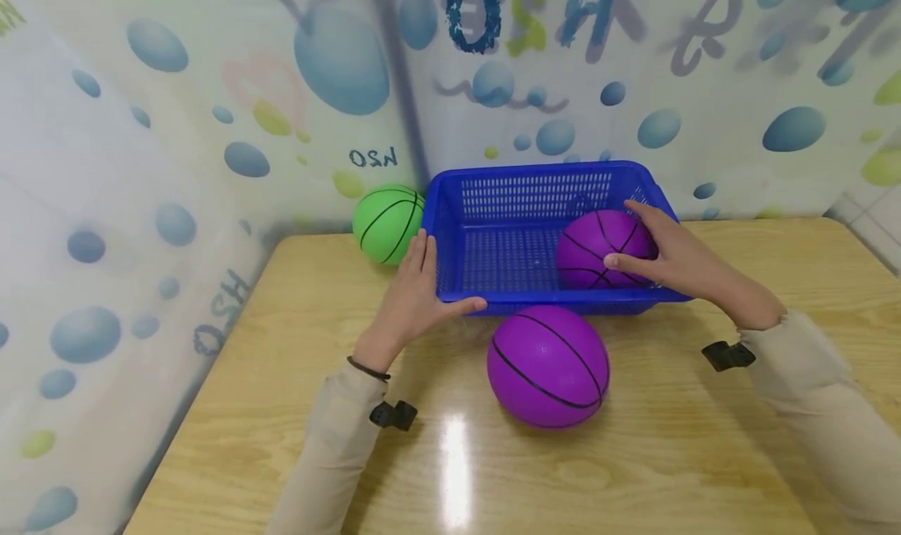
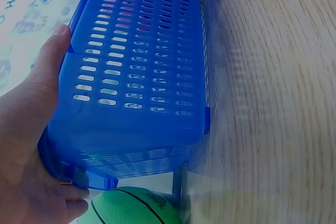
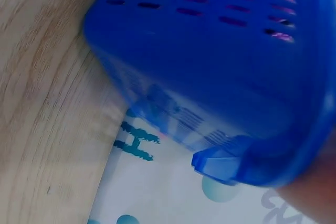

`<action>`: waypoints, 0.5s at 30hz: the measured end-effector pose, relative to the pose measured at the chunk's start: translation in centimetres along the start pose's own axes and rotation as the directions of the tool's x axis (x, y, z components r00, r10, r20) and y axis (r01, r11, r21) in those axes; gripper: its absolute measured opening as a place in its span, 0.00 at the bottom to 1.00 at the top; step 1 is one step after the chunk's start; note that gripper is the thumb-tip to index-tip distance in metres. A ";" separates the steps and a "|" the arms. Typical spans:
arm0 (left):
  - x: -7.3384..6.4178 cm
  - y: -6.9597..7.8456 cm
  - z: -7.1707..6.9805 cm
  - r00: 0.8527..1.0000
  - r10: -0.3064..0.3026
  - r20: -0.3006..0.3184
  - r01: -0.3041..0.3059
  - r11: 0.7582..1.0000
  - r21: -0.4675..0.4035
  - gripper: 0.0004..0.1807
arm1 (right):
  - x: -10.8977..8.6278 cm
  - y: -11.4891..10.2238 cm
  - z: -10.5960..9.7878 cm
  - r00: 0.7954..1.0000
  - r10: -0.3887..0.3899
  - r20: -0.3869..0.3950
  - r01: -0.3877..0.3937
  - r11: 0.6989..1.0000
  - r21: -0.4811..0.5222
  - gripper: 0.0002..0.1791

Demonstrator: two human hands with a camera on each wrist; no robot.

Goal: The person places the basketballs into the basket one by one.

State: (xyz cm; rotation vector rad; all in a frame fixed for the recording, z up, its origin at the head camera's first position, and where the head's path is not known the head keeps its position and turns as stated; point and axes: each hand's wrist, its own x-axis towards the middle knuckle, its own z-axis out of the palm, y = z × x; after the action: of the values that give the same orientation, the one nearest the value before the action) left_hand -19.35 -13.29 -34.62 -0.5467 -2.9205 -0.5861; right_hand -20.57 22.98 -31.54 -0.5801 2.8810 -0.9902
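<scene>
A blue plastic basket (image 1: pixel 524 300) with slotted sides stands near the wall end of the table. Inside it, at the right end, sits a purple toy basketball (image 1: pixel 598 242). My right hand (image 1: pixel 676 249) reaches over the basket's right rim and holds this ball, thumb in front and fingers towards the back. At the basket's front left corner, my left hand (image 1: pixel 411 300) rests on the rim with its fingers straight and its thumb along the front edge. Another purple basketball (image 1: pixel 549 367) is on the table just before the basket. A green basketball (image 1: pixel 387 222) lies left of the basket.
The wooden table (image 1: pixel 267 418) runs back to a wall covering (image 1: pixel 521 97) printed with blue and green drops. Similar covering rises along the left side. In the right wrist view the basket wall (image 3: pixel 199 61) fills most of the frame, blurred.
</scene>
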 end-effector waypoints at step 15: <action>-0.1 -0.1 0.0 1.000 -0.009 0.002 0.009 0.999 -0.041 0.67 | -5.5 -7.1 2.0 0.898 -0.433 -0.071 0.430 0.901 -0.055 0.53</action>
State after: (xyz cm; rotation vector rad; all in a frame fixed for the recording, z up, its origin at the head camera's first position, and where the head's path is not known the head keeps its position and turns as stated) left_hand -19.33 -13.38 -34.69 -0.5392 -2.9202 -0.6478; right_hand -12.81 18.62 -29.34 -1.2541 2.9072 -1.0205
